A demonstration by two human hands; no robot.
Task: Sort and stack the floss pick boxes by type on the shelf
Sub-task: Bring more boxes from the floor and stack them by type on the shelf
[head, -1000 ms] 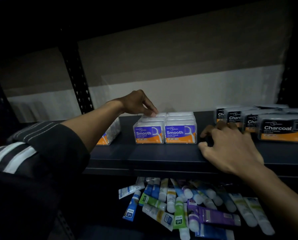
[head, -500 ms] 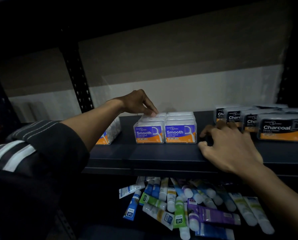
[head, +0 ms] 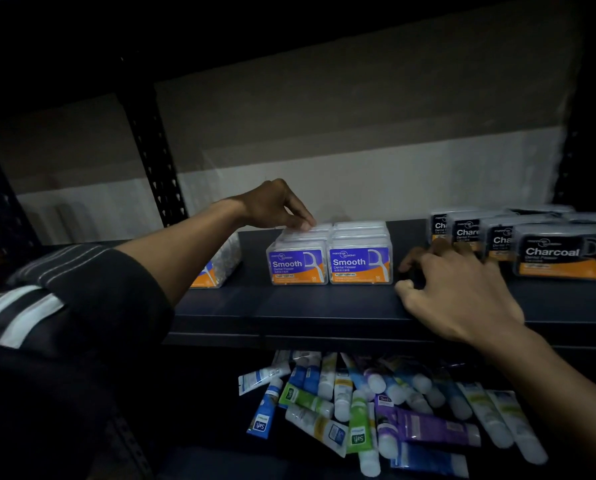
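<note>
Nothing has shifted this past second. The left hand (head: 272, 206) keeps loose fingertips on the rear Smooth boxes (head: 329, 265), gripping nothing. The right hand (head: 462, 292) lies relaxed on the shelf (head: 289, 306), just before the Charcoal boxes (head: 559, 254). One stray box (head: 216, 268) waits behind the left forearm, seemingly unsorted.

Purple Smooth boxes (head: 329, 263) stand in two neat rows, right under the fingertips of my left grip (head: 272, 206). Black Charcoal boxes (head: 563, 252) stand in a row just past my right grip (head: 462, 292).
</note>
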